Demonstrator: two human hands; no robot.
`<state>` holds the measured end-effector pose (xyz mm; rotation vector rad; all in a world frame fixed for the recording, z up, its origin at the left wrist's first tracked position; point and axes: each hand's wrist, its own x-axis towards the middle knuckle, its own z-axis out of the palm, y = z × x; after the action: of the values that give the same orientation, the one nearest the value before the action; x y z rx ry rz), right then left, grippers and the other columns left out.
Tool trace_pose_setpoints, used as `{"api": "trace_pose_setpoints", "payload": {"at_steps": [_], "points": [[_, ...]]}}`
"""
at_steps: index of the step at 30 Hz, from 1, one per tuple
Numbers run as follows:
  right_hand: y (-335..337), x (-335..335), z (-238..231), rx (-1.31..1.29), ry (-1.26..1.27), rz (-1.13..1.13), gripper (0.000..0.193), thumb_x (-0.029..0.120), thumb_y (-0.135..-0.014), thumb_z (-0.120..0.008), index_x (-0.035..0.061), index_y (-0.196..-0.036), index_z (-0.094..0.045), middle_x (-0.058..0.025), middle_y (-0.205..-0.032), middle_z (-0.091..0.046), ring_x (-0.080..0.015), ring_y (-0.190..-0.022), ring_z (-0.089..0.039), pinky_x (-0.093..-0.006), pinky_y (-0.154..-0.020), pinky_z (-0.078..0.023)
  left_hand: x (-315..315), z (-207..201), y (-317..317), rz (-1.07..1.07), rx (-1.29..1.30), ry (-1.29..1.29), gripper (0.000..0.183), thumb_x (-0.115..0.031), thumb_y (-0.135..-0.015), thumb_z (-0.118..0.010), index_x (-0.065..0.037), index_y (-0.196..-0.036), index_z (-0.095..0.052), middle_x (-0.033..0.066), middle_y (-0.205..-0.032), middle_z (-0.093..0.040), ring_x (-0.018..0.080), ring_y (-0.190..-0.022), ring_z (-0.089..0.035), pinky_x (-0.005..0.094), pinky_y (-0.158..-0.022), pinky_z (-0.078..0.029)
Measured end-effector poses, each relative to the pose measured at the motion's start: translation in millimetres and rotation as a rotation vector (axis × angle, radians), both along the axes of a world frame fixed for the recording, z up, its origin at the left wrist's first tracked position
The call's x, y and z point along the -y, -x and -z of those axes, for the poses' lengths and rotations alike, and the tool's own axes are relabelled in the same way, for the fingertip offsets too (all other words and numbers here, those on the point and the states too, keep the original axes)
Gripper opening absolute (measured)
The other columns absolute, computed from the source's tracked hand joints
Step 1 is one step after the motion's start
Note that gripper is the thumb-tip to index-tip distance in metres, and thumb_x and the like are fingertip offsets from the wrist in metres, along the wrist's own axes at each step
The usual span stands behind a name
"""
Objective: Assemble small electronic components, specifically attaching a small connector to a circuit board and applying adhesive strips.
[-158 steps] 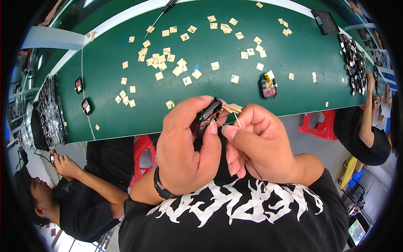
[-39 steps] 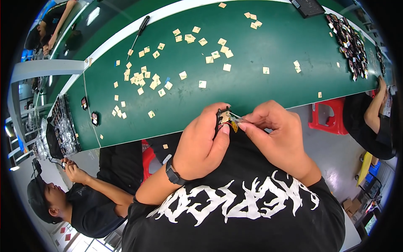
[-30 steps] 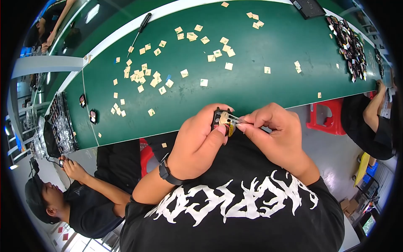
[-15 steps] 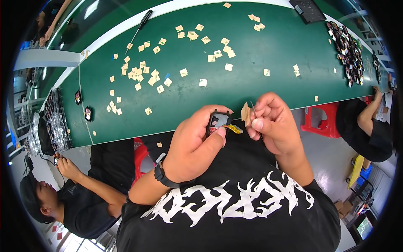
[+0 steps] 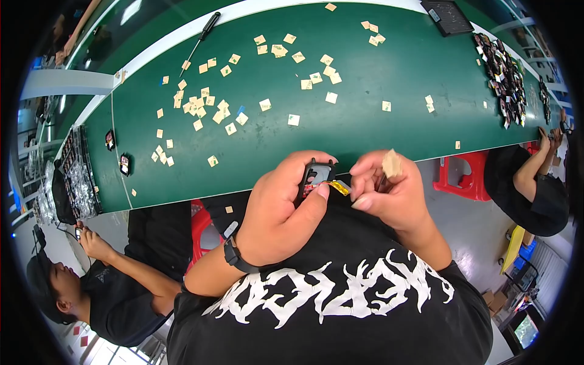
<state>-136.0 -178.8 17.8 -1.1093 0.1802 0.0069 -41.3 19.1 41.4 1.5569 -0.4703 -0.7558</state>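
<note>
My left hand (image 5: 280, 204) is closed around a small black device housing (image 5: 316, 177), its thumb pressing at the lower edge. The open face of the housing shows a grey plate and reddish parts. From its right side sticks a yellow-wrapped piece (image 5: 339, 187), possibly a small battery or flex. Just to the right, my right hand (image 5: 395, 194) has its fingers curled around a thin metal tool, mostly hidden by them. A crumpled beige paper or tape piece (image 5: 392, 163) shows above these fingers. The two hands are apart, in front of the table's near edge.
Many beige square stickers (image 5: 198, 106) lie scattered over the green table (image 5: 365, 73). A screwdriver (image 5: 201, 42) lies at the far left, a black tray (image 5: 447, 17) at the far right. Small devices (image 5: 504, 79) are heaped at right. Co-workers (image 5: 103, 286) sit on both sides; a red stool (image 5: 462, 176) stands right.
My right hand has turned, bringing the beige piece up and right, over the fingers, and its fingertips closer to the housing. My left hand keeps its hold on the housing.
</note>
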Motion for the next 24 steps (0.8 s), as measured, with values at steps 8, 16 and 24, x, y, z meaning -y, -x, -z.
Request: {"api": "trace_pose_setpoints", "payload": {"at_steps": [8, 16, 24], "points": [[-11, -10, -12, 0.156, 0.578, 0.085, 0.013, 0.006, -0.089, -0.079, 0.0007, -0.099, -0.073, -0.0026, -0.082, -0.068, -0.0044, -0.065, -0.055, -0.0228, -0.056, -0.042, 2, -6, -3, 0.051, 0.028, -0.008, 0.030, -0.004, -0.096, -0.056, 0.002, -0.125, -0.057, 0.0077, -0.083, -0.060, 0.0161, -0.069, -0.054, 0.0300, -0.066, -0.046], [-16, -18, -28, -0.103, 0.163, 0.072, 0.014, 0.002, -0.094, -0.071, -0.0012, -0.108, -0.068, -0.0001, -0.085, -0.067, -0.0049, -0.074, -0.058, -0.0214, -0.067, -0.046, 0, -1, -5, 0.071, 0.147, -0.026, 0.031, -0.005, -0.098, -0.053, 0.003, -0.127, -0.057, 0.0039, -0.085, -0.063, 0.0113, -0.072, -0.059, 0.0270, -0.068, -0.048], [-21, 1, -26, 0.175, 0.683, -0.113, 0.025, -0.003, -0.089, -0.073, 0.0010, -0.114, -0.071, -0.0060, -0.082, -0.068, -0.0090, -0.068, -0.064, -0.0234, -0.063, -0.050, -3, 3, -9, 0.066, 0.166, -0.002, 0.027, -0.002, -0.095, -0.051, 0.004, -0.120, -0.059, 0.0061, -0.079, -0.063, 0.0148, -0.068, -0.059, 0.0298, -0.064, -0.047]]}}
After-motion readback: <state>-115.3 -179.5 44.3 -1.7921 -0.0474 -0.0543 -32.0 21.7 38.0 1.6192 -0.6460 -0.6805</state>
